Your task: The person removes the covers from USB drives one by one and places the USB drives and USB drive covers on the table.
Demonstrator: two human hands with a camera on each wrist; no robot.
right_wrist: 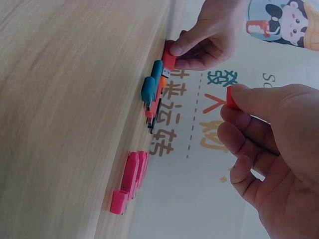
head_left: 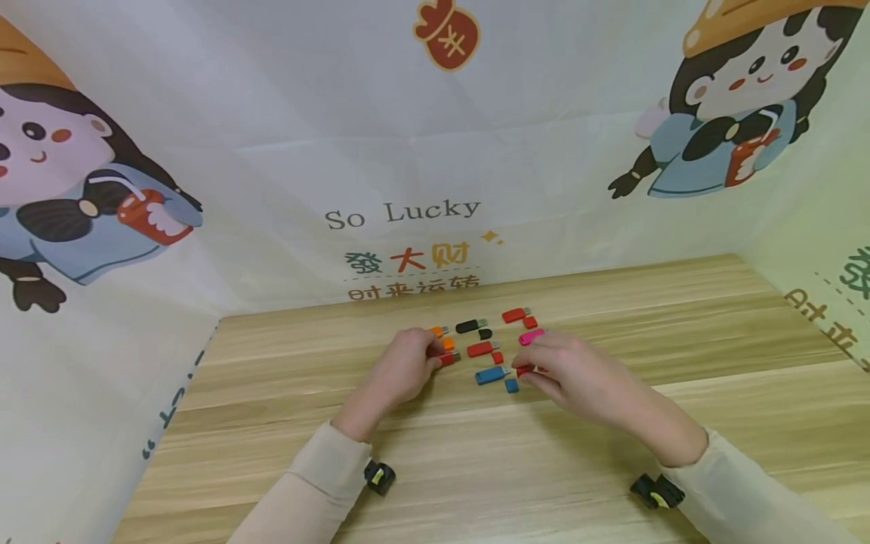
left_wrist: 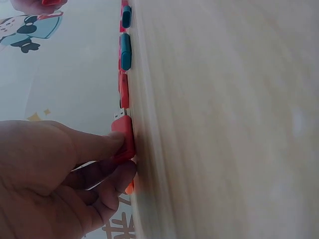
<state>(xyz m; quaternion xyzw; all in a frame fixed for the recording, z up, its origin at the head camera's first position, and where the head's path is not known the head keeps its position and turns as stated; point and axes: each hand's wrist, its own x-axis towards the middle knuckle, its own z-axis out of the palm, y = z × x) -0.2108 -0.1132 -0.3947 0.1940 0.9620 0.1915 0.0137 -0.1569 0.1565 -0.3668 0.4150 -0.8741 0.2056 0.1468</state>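
My left hand pinches a red USB stick between thumb and fingers, low at the tabletop, its bare metal plug pointing right in the head view. Between thumb and index finger of my right hand is a small red cap, raised above the table in the right wrist view. Between the hands lie a blue USB stick with its blue cap and another red USB stick beside a red cap. A pink USB stick lies just behind my right hand, partly hidden.
Farther back on the wooden table lie a black USB stick with its cap, a third red stick and an orange one with its cap. A printed cloth hangs behind the table.
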